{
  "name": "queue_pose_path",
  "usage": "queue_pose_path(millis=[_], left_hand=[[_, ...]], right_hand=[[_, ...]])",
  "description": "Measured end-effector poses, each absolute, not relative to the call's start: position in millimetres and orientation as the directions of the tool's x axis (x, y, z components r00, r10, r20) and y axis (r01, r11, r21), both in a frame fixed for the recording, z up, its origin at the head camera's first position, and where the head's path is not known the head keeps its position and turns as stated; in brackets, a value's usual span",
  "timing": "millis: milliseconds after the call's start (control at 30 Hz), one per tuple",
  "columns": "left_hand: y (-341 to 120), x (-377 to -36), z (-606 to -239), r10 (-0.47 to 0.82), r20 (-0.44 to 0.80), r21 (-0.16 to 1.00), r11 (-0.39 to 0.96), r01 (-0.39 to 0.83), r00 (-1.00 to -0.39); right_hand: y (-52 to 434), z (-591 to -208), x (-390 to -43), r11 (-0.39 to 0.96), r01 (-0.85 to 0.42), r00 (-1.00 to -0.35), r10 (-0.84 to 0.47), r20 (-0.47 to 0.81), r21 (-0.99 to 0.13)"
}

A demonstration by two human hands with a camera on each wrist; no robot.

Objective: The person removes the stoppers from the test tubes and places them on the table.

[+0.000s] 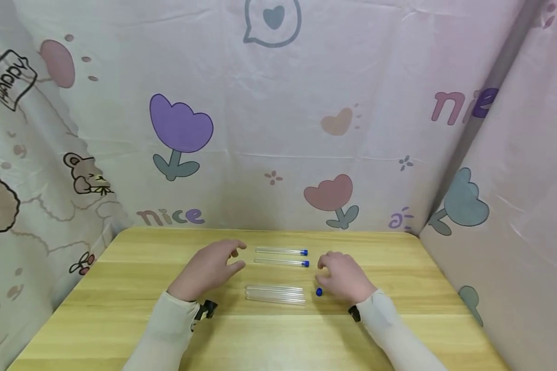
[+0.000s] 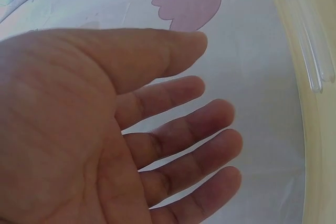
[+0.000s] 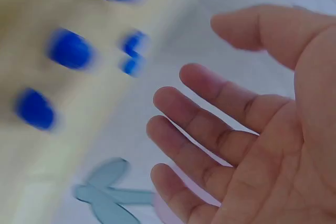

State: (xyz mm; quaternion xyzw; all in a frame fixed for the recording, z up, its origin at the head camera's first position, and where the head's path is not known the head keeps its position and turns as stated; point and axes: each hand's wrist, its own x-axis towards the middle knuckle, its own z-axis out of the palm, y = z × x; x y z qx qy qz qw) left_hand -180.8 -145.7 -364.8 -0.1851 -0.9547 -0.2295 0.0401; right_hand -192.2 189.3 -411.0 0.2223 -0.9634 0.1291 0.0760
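Note:
Two clear test tubes with blue caps [image 1: 280, 251] lie side by side at the back middle of the table, capped ends pointing right. Closer to me is a group of several uncapped test tubes [image 1: 275, 294]. My left hand [image 1: 210, 269] hovers left of the tubes, thumb and fingers spread and holding nothing. To their right, my right hand [image 1: 342, 275] is above the table with loosely bent fingers and an empty palm. Just below it sits a loose blue cap [image 1: 319, 292]. Several loose blue caps [image 3: 72, 49], blurred, show in the right wrist view.
The pale wooden table [image 1: 260, 340] ends at a printed curtain [image 1: 269, 113] behind, with more curtain close along the left and right sides. Dark straps with small devices [image 1: 208, 309] sit on both wrists.

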Motion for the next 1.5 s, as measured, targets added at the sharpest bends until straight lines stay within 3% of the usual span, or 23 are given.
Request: queue_pose_path(millis=[233,867,1500], left_hand=[[-146.2,-180.4,-364.3,0.351,0.245,0.387,0.819,0.423,-0.904],[-146.2,-179.9,-361.3,0.365,0.246,0.370,0.821,0.436,-0.898],[-139.5,-177.2,-361.9,0.356,0.230,0.395,0.816,0.421,-0.906]], right_hand=[[189.5,-379.0,-184.2,0.863,-0.395,-0.906,-0.309,0.289,-0.317],[183.7,-371.9,-173.9,0.836,-0.483,-0.839,-0.355,0.412,-0.262],[187.5,-368.4,-171.5,0.849,-0.456,-0.863,-0.347,0.368,-0.266]])
